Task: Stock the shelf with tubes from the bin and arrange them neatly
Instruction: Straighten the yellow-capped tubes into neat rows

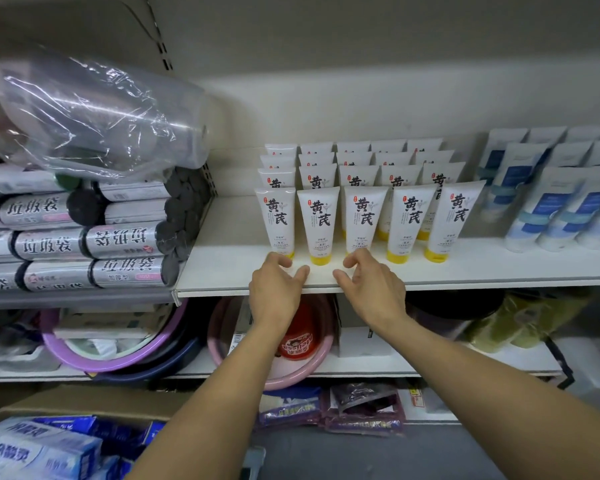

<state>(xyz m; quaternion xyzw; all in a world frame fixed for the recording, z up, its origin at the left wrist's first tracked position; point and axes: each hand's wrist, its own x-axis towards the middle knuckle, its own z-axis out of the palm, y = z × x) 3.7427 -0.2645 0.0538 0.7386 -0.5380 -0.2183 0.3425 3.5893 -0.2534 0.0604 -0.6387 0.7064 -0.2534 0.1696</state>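
Curling loosely and narrowly, the left fingers (280, 260) sit at the yellow cap of the front-left tube (277, 220). The right fingers (355, 257) cover the cap of the third tube (363, 220) in the front row. Neither set grips anything, and I cannot tell whether the tips touch the caps. Both thumbs stretch inward along the shelf's front edge, pointing at each other, with the second tube's yellow cap (319, 259) between them.

The tubes (411, 220) are smooth, glossy white plastic, flat and wide at the crimped top. They taper to round yellow caps, on which they stand upright. Bold black characters and a small red stamp mark each face. They fill the middle of the matte white shelf (482, 271) in five files, four rows deep, with the front row near the edge.

To their right stand taller white tubes with blue bands (565, 209), also cap down. To the left, on a neighbouring shelf, lie stacked rolls of dark bags in silvery printed sleeves (118, 237), with a bundle in crinkled clear film (94, 112) on top. On the shelf below, a round pink basin (219, 341) holds a red printed item (300, 337). Beside it, a purple-rimmed basin (94, 362) holds flat packs.

The left hand (276, 287) and right hand (373, 284) lie palm down, side by side, and bare forearms reach up from the lower edge of the view.
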